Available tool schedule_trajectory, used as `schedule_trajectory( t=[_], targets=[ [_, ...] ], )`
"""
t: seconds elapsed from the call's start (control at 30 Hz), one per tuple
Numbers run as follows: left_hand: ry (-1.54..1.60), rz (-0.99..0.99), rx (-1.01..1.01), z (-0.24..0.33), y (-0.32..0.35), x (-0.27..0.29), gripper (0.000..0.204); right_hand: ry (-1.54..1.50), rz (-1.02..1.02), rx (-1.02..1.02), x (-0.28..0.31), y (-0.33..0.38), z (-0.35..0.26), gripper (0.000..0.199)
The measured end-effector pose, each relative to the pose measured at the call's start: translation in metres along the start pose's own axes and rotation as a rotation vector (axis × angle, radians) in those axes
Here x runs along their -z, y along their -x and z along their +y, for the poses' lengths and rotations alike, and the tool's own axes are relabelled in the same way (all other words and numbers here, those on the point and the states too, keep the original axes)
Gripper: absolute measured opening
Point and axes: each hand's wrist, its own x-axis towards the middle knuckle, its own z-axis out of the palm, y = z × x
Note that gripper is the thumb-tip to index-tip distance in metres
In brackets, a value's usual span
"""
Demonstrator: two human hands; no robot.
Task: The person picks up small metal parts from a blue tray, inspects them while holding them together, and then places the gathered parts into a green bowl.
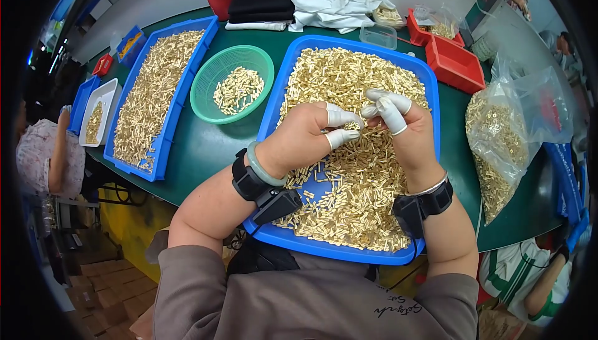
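Above the blue tray (272, 94), heaped with small brass-coloured metal pieces (349, 69), both my hands meet. White finger covers wrap the thumb and some fingertips of each. My left hand (304, 133) pinches a little cluster of brass-coloured pieces (352, 126) between thumb and forefinger. Close on its right, my right hand (408, 129) has thumb and fingers drawn together; whatever lies between those tips is too small to make out. Dark straps with black boxes sit on both my wrists. Bare blue tray bottom shows below my left hand.
Left of the tray stand a green basket (198, 94) and a long blue tray (163, 164), both holding brass-coloured pieces. Red bins (455, 66) and a filled clear bag (495, 147) are on the right. Folded black cloth (261, 0) lies behind. People sit at both sides.
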Motion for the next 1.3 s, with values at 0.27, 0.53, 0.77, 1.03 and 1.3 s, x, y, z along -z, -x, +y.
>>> schedule_trajectory(
  t=[0.27,0.53,0.77,1.03,1.3],
  targets=[
    [0.037,-0.006,0.028,0.002,0.004,-0.003,0.016,-0.004,-0.002,0.018,-0.004,0.003,-0.001,0.022],
    [-0.302,-0.129,0.127,0.021,0.011,0.029,0.014,-0.005,0.016,0.001,-0.002,0.004,-0.002,0.022],
    [-0.755,0.126,0.227,0.006,0.017,0.098,0.025,-0.018,-0.026,0.016,0.000,-0.004,0.003,0.022],
    [-0.803,-0.469,0.124,0.036,0.012,0.013,0.034,0.016,-0.027,-0.008,0.001,-0.001,0.002,0.022],
    [-0.892,-0.458,-0.044,0.030,0.014,-0.017,0.032,-0.029,-0.037,-0.027,-0.003,-0.001,0.004,0.021]
  ],
)
